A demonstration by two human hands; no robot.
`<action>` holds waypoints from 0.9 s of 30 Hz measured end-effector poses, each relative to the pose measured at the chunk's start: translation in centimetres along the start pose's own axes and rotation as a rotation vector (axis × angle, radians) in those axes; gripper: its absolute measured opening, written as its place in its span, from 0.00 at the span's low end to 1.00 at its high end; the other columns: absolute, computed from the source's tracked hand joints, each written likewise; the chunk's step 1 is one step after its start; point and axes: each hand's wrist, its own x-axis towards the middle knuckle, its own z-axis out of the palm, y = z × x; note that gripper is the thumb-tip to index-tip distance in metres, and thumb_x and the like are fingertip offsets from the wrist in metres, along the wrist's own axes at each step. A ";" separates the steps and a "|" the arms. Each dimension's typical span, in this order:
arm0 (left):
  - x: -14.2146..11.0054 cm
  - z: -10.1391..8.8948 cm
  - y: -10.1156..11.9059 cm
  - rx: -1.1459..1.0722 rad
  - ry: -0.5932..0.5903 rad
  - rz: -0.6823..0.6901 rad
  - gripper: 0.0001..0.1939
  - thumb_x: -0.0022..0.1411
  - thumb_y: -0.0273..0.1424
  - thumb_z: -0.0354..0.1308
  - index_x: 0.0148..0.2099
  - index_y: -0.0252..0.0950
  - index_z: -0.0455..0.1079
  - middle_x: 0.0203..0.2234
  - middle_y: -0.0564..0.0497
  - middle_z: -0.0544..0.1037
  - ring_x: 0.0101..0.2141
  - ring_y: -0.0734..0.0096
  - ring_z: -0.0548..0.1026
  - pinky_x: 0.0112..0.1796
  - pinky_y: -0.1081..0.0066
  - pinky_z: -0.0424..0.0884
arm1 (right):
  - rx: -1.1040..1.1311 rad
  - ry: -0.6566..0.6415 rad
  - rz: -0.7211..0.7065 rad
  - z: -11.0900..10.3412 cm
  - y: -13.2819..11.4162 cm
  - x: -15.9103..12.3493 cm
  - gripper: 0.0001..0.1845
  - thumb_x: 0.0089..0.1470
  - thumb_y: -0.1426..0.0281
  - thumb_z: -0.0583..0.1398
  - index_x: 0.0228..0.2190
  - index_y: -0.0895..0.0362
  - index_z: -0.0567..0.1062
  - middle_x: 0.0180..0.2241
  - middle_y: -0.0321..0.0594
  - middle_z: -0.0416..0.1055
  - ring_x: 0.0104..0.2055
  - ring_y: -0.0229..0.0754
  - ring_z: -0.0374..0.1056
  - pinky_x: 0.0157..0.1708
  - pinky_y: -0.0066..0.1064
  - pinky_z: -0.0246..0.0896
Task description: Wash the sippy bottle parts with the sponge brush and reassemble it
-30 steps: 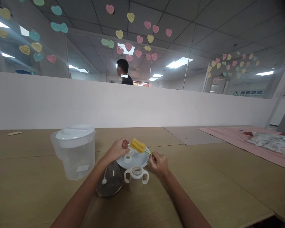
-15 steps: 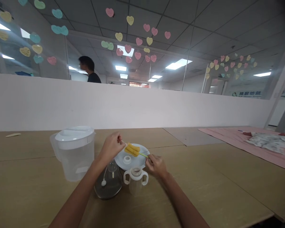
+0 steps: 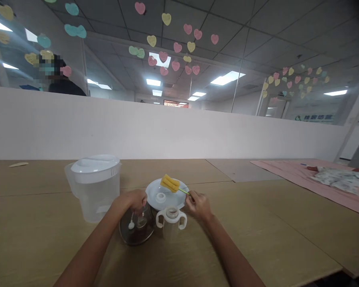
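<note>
My right hand (image 3: 199, 205) is closed round the thin green handle of a yellow sponge brush (image 3: 170, 183), which it holds over a white plate (image 3: 182, 190). A white ring-shaped cap (image 3: 160, 197) lies on that plate. My left hand (image 3: 136, 200) is curled above a dark tray (image 3: 134, 238), fingers pointing down; whatever is between them is hidden. On the tray are a clear cup-shaped cover (image 3: 141, 220) and a thin white straw with a round end (image 3: 131, 225). Uncapped, a clear baby bottle (image 3: 171, 223) with two white handles stands upright in front of the plate.
A large translucent pitcher (image 3: 97, 191) with a white lid stands to the left. A flat wooden piece (image 3: 18, 164) lies at the far left. On the right, a pink cloth (image 3: 293, 175) carries a patterned white fabric (image 3: 336, 179). A person (image 3: 64, 81) is behind the glass.
My left hand has moved away from the yellow sponge, left and down to the tray. The brush stays in my right hand, its sponge slightly raised. The person behind the glass has moved left.
</note>
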 end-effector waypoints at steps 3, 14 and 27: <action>-0.1 -0.2 0.1 0.000 0.017 0.011 0.11 0.32 0.27 0.60 0.24 0.38 0.63 0.17 0.57 0.70 0.21 0.71 0.66 0.21 0.75 0.56 | 0.003 -0.009 -0.002 0.0 0.0 0.1 0.11 0.52 0.70 0.50 0.21 0.59 0.67 0.15 0.33 0.63 0.18 0.31 0.57 0.22 0.23 0.45; 2.9 2.5 3.1 0.085 0.380 0.166 0.15 0.57 0.33 0.43 0.30 0.35 0.70 0.32 0.43 0.76 0.34 0.63 0.71 0.36 0.68 0.61 | -0.005 0.000 -0.013 0.1 0.0 0.0 0.11 0.52 0.71 0.51 0.22 0.59 0.67 0.15 0.32 0.63 0.17 0.30 0.57 0.22 0.24 0.46; 5.2 4.0 2.3 0.054 0.363 0.138 0.20 0.48 0.50 0.51 0.26 0.37 0.68 0.25 0.46 0.76 0.32 0.59 0.72 0.39 0.62 0.60 | -0.006 -0.018 0.015 -0.1 -0.3 0.1 0.11 0.52 0.71 0.50 0.21 0.58 0.67 0.15 0.33 0.63 0.18 0.31 0.58 0.22 0.24 0.46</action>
